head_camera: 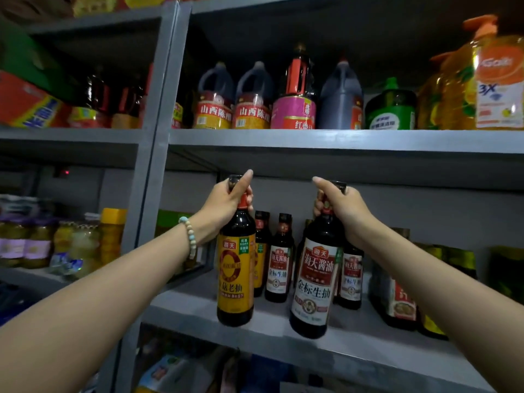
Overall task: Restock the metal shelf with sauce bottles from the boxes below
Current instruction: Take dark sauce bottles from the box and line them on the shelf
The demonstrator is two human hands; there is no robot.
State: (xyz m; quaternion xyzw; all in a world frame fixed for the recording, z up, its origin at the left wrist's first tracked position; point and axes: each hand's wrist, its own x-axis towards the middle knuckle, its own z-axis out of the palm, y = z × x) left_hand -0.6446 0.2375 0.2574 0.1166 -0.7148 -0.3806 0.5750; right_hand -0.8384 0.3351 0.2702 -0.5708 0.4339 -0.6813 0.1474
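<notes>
My left hand (pixel 226 205) grips the neck of a dark sauce bottle with a yellow label (pixel 235 276). My right hand (pixel 344 208) grips the neck of a dark sauce bottle with a white and red label (pixel 313 285). Both bottles hang upright just above the front edge of the grey metal shelf (pixel 272 319). Behind them on that shelf stand several smaller sauce bottles (pixel 279 262) in a loose row. No boxes are visible.
The shelf board above (pixel 340 140) carries large vinegar jugs (pixel 215 100), a green detergent bottle (pixel 392 107) and oil bottles (pixel 453 89). Jars (pixel 37 242) fill the left bay. A grey upright post (pixel 150 165) divides the bays. Darker bottles (pixel 402 296) stand at the right.
</notes>
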